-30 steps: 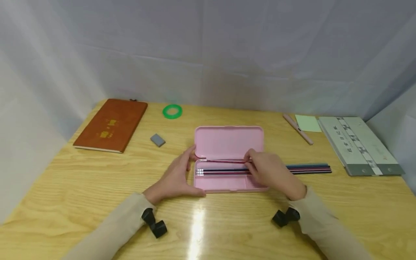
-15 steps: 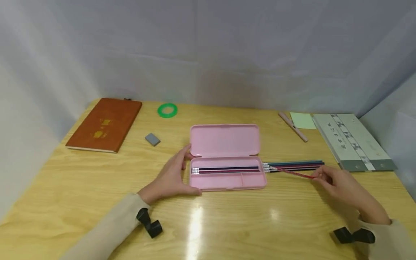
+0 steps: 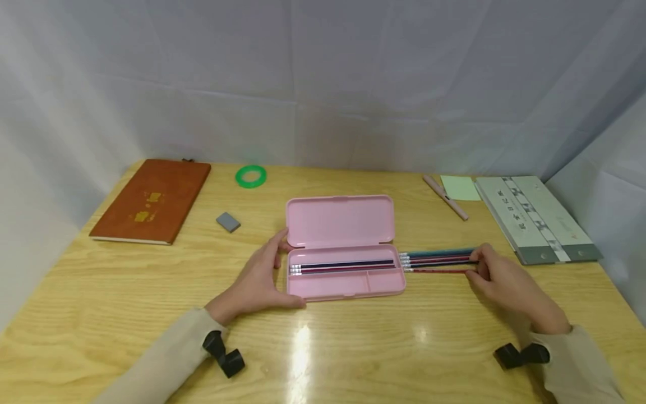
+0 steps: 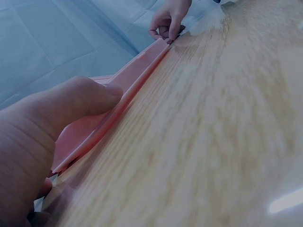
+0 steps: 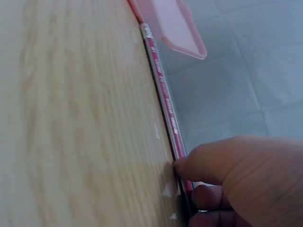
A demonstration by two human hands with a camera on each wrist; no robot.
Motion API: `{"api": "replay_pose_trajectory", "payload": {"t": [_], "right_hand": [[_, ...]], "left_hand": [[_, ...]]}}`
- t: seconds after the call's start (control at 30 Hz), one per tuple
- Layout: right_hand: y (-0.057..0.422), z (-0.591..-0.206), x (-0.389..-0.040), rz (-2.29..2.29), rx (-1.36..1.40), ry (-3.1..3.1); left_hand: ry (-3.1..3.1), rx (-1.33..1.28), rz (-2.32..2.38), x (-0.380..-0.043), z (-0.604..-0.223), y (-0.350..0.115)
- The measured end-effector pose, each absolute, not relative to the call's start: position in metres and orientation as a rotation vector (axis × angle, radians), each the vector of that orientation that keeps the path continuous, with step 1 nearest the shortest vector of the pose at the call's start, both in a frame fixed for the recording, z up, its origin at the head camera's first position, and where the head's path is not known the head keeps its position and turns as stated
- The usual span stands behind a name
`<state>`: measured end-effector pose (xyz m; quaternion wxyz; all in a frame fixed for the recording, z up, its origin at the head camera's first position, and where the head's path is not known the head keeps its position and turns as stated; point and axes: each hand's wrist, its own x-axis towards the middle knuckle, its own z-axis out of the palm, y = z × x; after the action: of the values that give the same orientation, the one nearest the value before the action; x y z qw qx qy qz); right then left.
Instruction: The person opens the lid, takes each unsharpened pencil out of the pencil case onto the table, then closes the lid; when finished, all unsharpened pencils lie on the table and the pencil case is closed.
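An open pink pencil case (image 3: 328,287) lies on the table with its lid folded back. Several pencils (image 3: 343,267) rest in its rear compartment. My left hand (image 3: 254,280) holds the case's left end, fingers behind and thumb at the front edge; the left wrist view shows that thumb (image 4: 90,97) against the front wall. To the right of the case my right hand (image 3: 507,283) pinches a red pencil (image 3: 439,271) near its far end. This pencil lies alongside a row of several dark and blue pencils (image 3: 434,256), their silver ends toward the case.
A brown notebook (image 3: 151,202), a grey eraser (image 3: 229,222) and a green tape roll (image 3: 250,177) lie at the left. Back right are a pink pen (image 3: 446,197), pale green sticky notes (image 3: 460,188) and a grey-green notebook (image 3: 537,219). A white curtain hangs behind the table.
The right hand has carried the red pencil out of the case to the right and down beside the row of pencils. The left hand stays at the case.
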<state>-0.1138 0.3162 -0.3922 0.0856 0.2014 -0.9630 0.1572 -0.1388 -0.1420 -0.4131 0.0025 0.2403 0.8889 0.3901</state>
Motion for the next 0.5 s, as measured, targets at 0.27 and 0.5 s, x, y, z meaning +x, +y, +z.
{"api": "replay_pose_trajectory", "payload": {"t": [0.27,0.5], "right_hand": [[0.277,-0.379,-0.123,0.463,0.6,-2.963],[0.21,-0.375,-0.14,0.526,0.836,-2.823]], "left_hand": [[2.788,0.749,1.232,-0.138,-0.414,-0.144],[2.784,0.762,1.235,-0.14,-0.414,-0.141]]}}
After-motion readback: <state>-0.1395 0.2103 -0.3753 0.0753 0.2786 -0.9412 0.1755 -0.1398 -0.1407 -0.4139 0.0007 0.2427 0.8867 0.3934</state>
